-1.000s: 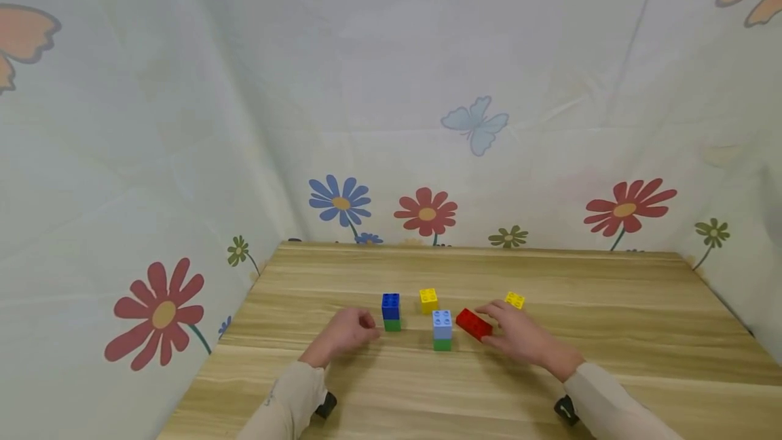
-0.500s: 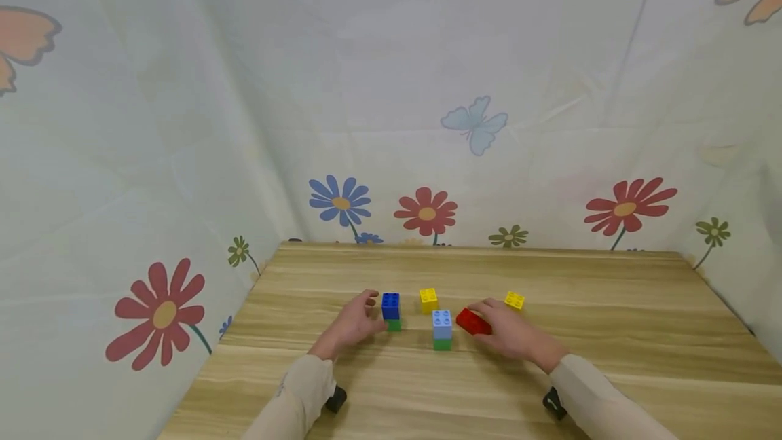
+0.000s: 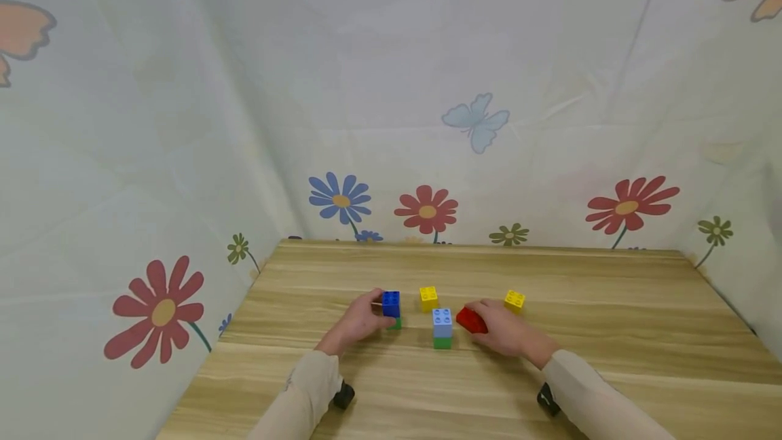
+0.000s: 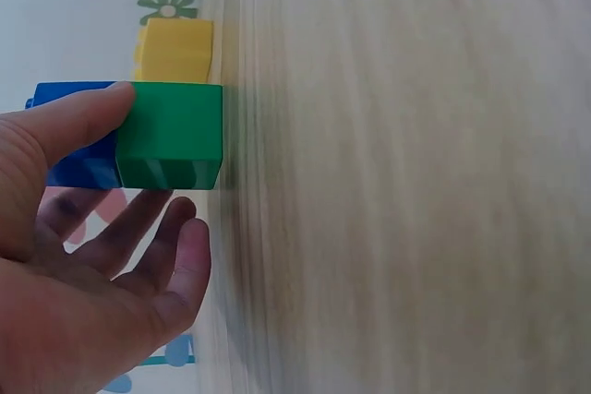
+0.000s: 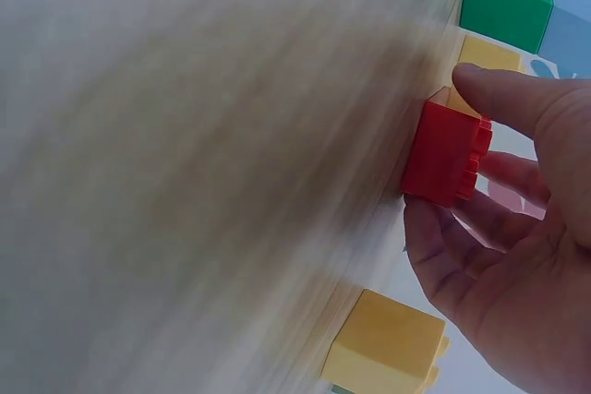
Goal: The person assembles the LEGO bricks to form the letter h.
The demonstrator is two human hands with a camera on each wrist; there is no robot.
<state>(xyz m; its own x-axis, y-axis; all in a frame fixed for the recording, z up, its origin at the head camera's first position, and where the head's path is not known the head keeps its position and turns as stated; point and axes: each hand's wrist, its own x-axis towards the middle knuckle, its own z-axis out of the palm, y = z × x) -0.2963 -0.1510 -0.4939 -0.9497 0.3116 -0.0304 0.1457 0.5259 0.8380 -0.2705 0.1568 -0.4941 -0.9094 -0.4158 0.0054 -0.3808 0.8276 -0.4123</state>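
Around a two-brick stack, a dark blue brick on a green brick, my left hand has its thumb on the near side. Its fingers reach behind the stack, which stands upright on the table. My right hand holds a red brick between thumb and fingertips at its two ends. The red brick lies at an angle on the table, studs toward the palm. Between the hands stands another stack, a light blue brick on a green brick.
One yellow brick sits behind the two stacks. A second yellow brick is just beyond the right hand. The wooden table ends at a flower-printed cloth at the back and sides.
My left hand has moved forward and right to the dark blue and green stack and taken hold of it. My right hand has come left, its thumb and fingers drawing in on the red brick.
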